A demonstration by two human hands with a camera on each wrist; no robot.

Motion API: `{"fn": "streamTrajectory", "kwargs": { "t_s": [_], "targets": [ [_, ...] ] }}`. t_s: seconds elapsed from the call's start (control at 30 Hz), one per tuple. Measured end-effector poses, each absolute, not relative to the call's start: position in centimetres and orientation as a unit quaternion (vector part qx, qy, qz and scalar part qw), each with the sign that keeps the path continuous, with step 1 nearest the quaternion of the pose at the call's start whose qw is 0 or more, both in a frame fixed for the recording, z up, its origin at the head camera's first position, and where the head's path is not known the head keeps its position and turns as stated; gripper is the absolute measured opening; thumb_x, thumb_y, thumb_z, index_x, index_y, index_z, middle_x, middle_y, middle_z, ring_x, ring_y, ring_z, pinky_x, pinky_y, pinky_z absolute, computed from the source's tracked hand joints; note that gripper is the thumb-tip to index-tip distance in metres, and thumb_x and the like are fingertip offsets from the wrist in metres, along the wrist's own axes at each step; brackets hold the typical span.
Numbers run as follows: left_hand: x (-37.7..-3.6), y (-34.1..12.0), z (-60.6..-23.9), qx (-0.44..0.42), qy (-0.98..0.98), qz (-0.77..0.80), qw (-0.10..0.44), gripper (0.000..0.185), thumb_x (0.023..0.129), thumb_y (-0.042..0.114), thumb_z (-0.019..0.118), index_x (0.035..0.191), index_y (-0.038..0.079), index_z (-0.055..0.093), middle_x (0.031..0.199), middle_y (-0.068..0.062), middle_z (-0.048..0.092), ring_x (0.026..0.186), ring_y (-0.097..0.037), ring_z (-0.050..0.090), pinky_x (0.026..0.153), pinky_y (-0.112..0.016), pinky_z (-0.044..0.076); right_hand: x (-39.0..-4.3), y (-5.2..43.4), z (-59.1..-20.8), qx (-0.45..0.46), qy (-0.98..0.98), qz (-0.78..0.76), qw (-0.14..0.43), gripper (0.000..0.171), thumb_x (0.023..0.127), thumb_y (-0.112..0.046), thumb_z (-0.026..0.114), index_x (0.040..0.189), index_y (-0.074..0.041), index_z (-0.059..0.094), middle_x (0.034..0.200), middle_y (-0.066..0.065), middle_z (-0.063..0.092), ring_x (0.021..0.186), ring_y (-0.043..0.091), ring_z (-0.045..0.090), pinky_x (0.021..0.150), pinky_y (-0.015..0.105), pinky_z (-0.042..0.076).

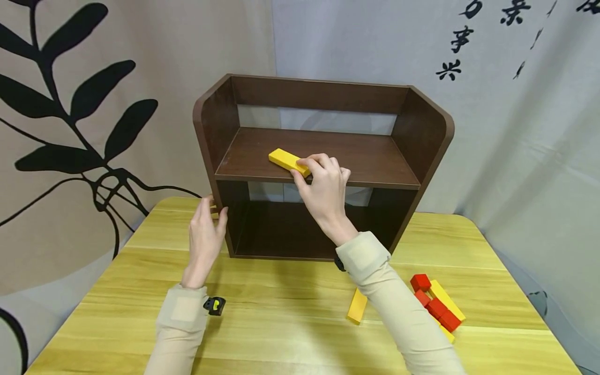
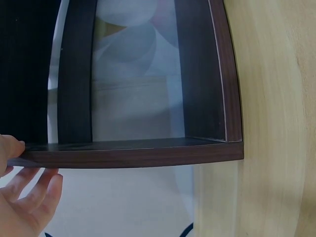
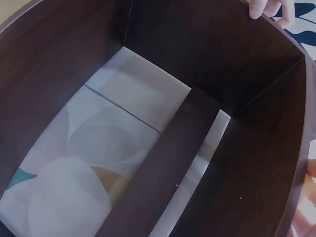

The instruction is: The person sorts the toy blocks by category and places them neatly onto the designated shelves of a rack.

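Pale wooden table [image 1: 290, 323] before printed curtains; dark brown wooden shelf unit [image 1: 424, 135] holds a yellow rectangular block [image 1: 285, 159], pinched by right hand [image 1: 323, 190]; left hand [image 1: 205, 234], fingers straight, touches its side.

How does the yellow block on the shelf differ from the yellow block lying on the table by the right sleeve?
The shelf block lies on the upper board of the brown shelf, while the table block lies on the wooden table. The right hand pinches the shelf block's near end; no hand touches the table block. The shelf block points diagonally across the board; the table block points nearly straight away from the camera. Both are long yellow bars lying flat.
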State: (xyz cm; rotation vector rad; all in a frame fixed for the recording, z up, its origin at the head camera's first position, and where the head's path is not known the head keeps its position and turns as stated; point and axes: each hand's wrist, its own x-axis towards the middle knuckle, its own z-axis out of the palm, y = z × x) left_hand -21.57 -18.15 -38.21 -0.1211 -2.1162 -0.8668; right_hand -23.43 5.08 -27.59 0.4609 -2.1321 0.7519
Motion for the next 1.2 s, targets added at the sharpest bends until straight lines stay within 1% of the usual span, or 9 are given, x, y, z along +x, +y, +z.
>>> {"fn": "streamTrajectory", "kwargs": {
  "t_s": [0.07,0.17,0.3,0.47,0.57,0.7,0.97,1.07,1.2],
  "targets": [
    [-21.5,-18.1,-38.2,-0.048,-0.842,-0.345,0.412,0.028,0.091,0.008,0.061,0.113,-0.006,0.053,0.102,-0.026,0.062,0.085,-0.043,0.063,0.064,-0.05,0.051,-23.3,5.0,-27.6,0.192,-0.853,0.283,0.394,0.02,0.086,-0.025,0.07,0.102,-0.012,0.073,0.103,0.005,0.067,0.091,0.025,0.058,0.079,0.047,0.032],
    [-21.5,-18.1,-38.1,-0.046,-0.842,-0.345,0.411,0.028,0.091,0.008,0.061,0.113,-0.006,0.053,0.102,-0.026,0.062,0.086,-0.043,0.063,0.065,-0.051,0.051,-23.2,5.2,-27.7,0.231,-0.857,0.261,0.379,0.024,0.089,-0.026,0.066,0.107,-0.012,0.072,0.107,0.006,0.064,0.093,0.025,0.056,0.08,0.047,0.031],
    [-21.5,-18.1,-38.1,-0.045,-0.843,-0.346,0.41,0.028,0.091,0.009,0.061,0.113,-0.006,0.053,0.102,-0.026,0.061,0.086,-0.043,0.063,0.066,-0.051,0.051,-23.1,5.8,-27.9,0.3,-0.847,0.224,0.377,0.027,0.091,-0.026,0.064,0.113,-0.012,0.07,0.113,0.006,0.061,0.096,0.024,0.055,0.08,0.044,0.034],
    [-21.5,-18.1,-38.1,-0.046,-0.842,-0.346,0.41,0.028,0.092,0.009,0.06,0.114,-0.007,0.053,0.103,-0.027,0.061,0.084,-0.043,0.063,0.064,-0.05,0.051,-23.2,6.5,-28.3,0.367,-0.82,0.182,0.4,0.028,0.091,-0.023,0.063,0.115,-0.01,0.067,0.116,0.006,0.063,0.104,0.024,0.057,0.091,0.045,0.039],
    [-21.5,-18.1,-38.1,-0.045,-0.843,-0.348,0.408,0.028,0.092,0.009,0.06,0.114,-0.007,0.053,0.103,-0.027,0.061,0.084,-0.043,0.063,0.063,-0.05,0.052,-23.3,6.5,-28.3,0.39,-0.811,0.172,0.4,0.028,0.091,-0.023,0.063,0.115,-0.009,0.065,0.118,0.007,0.063,0.109,0.024,0.057,0.097,0.045,0.04],
    [-21.5,-18.1,-38.1,-0.042,-0.844,-0.35,0.405,0.028,0.092,0.009,0.06,0.114,-0.007,0.053,0.103,-0.027,0.061,0.082,-0.042,0.063,0.062,-0.049,0.054,-23.3,6.2,-28.1,0.403,-0.816,0.161,0.383,0.031,0.092,-0.025,0.061,0.118,-0.008,0.064,0.121,0.008,0.061,0.114,0.024,0.055,0.1,0.043,0.04],
    [-21.4,-18.1,-38.1,-0.04,-0.846,-0.344,0.404,0.028,0.092,0.01,0.059,0.115,-0.006,0.053,0.104,-0.026,0.061,0.085,-0.043,0.063,0.063,-0.05,0.052,-23.3,4.9,-27.6,0.397,-0.845,0.126,0.335,0.042,0.095,-0.033,0.057,0.13,-0.01,0.056,0.129,0.009,0.054,0.12,0.026,0.051,0.099,0.043,0.041],
    [-21.4,-18.1,-38.1,-0.042,-0.846,-0.344,0.404,0.028,0.093,0.009,0.059,0.115,-0.007,0.052,0.104,-0.026,0.061,0.086,-0.043,0.063,0.063,-0.05,0.053,-23.3,4.4,-27.4,0.393,-0.855,0.12,0.318,0.046,0.096,-0.034,0.055,0.134,-0.008,0.052,0.133,0.008,0.053,0.123,0.025,0.049,0.101,0.042,0.04],
    [-21.4,-18.1,-38.2,-0.042,-0.846,-0.346,0.404,0.027,0.092,0.009,0.059,0.114,-0.007,0.053,0.105,-0.026,0.061,0.084,-0.043,0.064,0.062,-0.049,0.053,-23.3,3.9,-27.2,0.39,-0.864,0.111,0.299,0.047,0.097,-0.036,0.052,0.134,-0.008,0.05,0.139,0.008,0.051,0.127,0.025,0.047,0.105,0.041,0.038]
  ]
}}
